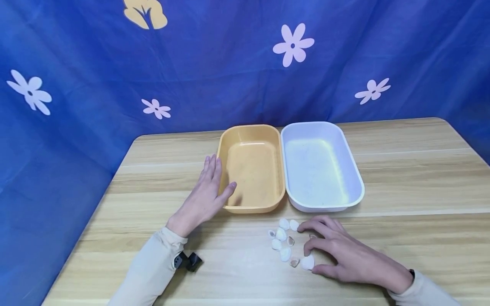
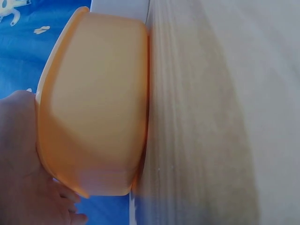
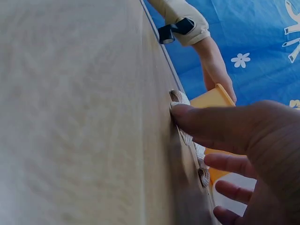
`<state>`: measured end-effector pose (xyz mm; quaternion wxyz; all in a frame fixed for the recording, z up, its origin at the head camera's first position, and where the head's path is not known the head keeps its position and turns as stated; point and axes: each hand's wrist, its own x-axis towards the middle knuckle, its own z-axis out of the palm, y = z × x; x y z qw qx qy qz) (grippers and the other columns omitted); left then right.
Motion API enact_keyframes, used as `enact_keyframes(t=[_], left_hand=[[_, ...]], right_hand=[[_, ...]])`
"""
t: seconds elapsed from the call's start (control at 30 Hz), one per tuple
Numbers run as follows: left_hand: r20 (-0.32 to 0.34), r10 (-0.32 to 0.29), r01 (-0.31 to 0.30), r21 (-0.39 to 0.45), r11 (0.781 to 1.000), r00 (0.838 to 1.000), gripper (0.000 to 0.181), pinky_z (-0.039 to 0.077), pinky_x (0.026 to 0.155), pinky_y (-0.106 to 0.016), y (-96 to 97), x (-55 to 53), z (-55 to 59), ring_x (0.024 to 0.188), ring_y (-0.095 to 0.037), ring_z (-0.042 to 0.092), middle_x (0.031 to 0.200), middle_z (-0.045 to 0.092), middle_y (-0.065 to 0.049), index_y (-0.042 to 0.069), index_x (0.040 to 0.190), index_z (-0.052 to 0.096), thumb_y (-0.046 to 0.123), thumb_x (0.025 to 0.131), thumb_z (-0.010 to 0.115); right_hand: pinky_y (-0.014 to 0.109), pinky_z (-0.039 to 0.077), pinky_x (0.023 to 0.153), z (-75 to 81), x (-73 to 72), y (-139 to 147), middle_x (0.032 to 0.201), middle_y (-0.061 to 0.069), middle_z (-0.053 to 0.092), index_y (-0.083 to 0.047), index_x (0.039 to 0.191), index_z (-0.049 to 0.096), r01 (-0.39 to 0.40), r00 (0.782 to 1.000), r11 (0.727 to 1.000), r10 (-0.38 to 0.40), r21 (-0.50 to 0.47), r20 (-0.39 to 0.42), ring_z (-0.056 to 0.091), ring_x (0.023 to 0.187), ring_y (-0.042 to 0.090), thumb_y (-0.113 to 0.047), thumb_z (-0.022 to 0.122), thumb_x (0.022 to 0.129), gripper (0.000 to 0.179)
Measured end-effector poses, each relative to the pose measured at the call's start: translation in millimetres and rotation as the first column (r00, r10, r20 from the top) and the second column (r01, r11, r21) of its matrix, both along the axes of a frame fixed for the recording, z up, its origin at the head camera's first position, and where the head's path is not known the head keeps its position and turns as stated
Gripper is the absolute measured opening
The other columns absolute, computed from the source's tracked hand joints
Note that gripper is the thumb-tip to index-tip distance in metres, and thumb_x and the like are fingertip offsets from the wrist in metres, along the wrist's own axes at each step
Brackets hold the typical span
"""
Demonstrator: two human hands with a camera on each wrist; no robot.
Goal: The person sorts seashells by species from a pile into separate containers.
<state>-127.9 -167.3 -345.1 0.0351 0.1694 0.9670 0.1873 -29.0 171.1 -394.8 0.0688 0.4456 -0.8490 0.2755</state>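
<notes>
A loose group of small seashells [image 1: 281, 234], white ribbed ones and smaller brownish ones, lies on the table in front of two tubs. My right hand [image 1: 342, 253] bends over its right side. Thumb and index fingertip are at opposite edges of a white seashell [image 1: 307, 263], pinching it at the tabletop; the other fingers spread toward the tubs, partly hiding a brown shell [image 1: 312, 236]. My left hand [image 1: 204, 193], fingers extended, rests at the left rim of the orange tub [image 1: 252, 209], its thumb over the inside. The left wrist view shows this tub's outer wall [image 2: 96, 103].
Against the orange tub's right side stands a white tub [image 1: 325, 209]; both have bare floors. The wooden table [image 1: 421, 178] ends at a blue curtain [image 1: 229, 63] with printed flowers. A small black device [image 1: 187, 261] is at the left sleeve.
</notes>
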Motion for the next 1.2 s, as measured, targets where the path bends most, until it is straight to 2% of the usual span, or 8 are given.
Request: enact_keyframes(t=[0.13,0.3,0.43,0.73,1.0,1.2], left_hand=[[-0.003,0.0,0.0,-0.001,1.0,1.0,0.085,0.005,0.119,-0.049,0.0,-0.3,-1.4,0.146,-0.03,-0.013,0.158,-0.013,-0.017,-0.003,0.151,-0.001,0.056,0.1,0.031],[-0.007,-0.001,0.001,0.0,1.0,1.0,0.085,0.005,0.119,-0.048,-0.1,-0.8,-0.5,0.146,-0.03,-0.013,0.158,-0.013,-0.017,-0.003,0.151,0.0,0.057,0.099,0.031],[-0.002,0.002,-0.002,0.003,1.0,1.0,0.085,0.005,0.119,-0.048,-0.4,-1.2,1.2,0.146,-0.029,-0.013,0.159,-0.013,-0.016,-0.003,0.152,-0.001,0.057,0.099,0.032],[0.001,0.01,-0.01,0.007,1.0,1.0,0.085,0.005,0.119,-0.048,-0.8,-0.8,0.0,0.146,-0.029,-0.013,0.159,-0.012,-0.016,-0.003,0.152,0.0,0.057,0.099,0.032],[-0.003,0.002,-0.002,0.01,1.0,1.0,0.084,0.005,0.119,-0.049,-0.7,0.5,-0.4,0.146,-0.03,-0.012,0.159,-0.01,-0.017,-0.004,0.152,0.0,0.053,0.1,0.034],[-0.006,0.004,-0.004,0.004,1.0,1.0,0.084,0.005,0.119,-0.048,-1.2,1.2,1.3,0.146,-0.029,-0.013,0.159,-0.011,-0.017,-0.003,0.152,0.0,0.052,0.1,0.035]], right_hand=[[0.021,0.019,0.105,0.4,2.5,-2,0.134,-0.005,0.048,-0.033,0.093,0.059,0.001,0.999,0.999,0.001,-0.038,0.039,0.036,0.126,0.02,-0.026,0.083,0.07,0.033],[0.017,0.021,0.108,11.9,4.5,-2,0.134,-0.004,0.05,-0.033,0.095,0.059,-0.001,0.997,0.996,0.008,-0.094,0.077,0.037,0.127,0.019,-0.023,0.084,0.07,0.036],[0.016,0.024,0.109,23.2,3.9,-4,0.134,-0.003,0.05,-0.031,0.096,0.06,-0.019,0.998,0.991,0.026,-0.132,0.051,0.041,0.125,0.018,-0.02,0.084,0.069,0.038],[0.019,0.027,0.11,43.0,2.9,-4,0.136,-0.003,0.049,-0.027,0.095,0.061,-0.006,1.0,0.994,0.009,-0.106,0.027,0.042,0.127,0.017,-0.02,0.082,0.07,0.033],[0.018,0.027,0.109,49.3,-5.6,-1,0.134,0.0,0.051,-0.025,0.095,0.063,-0.003,1.0,0.994,0.002,-0.105,-0.007,0.044,0.124,0.019,-0.02,0.082,0.071,0.031],[0.02,0.026,0.11,55.0,-20.1,3,0.132,0.002,0.052,-0.025,0.095,0.062,0.024,1.0,0.989,-0.025,-0.147,-0.005,0.043,0.124,0.021,-0.021,0.081,0.073,0.029]])
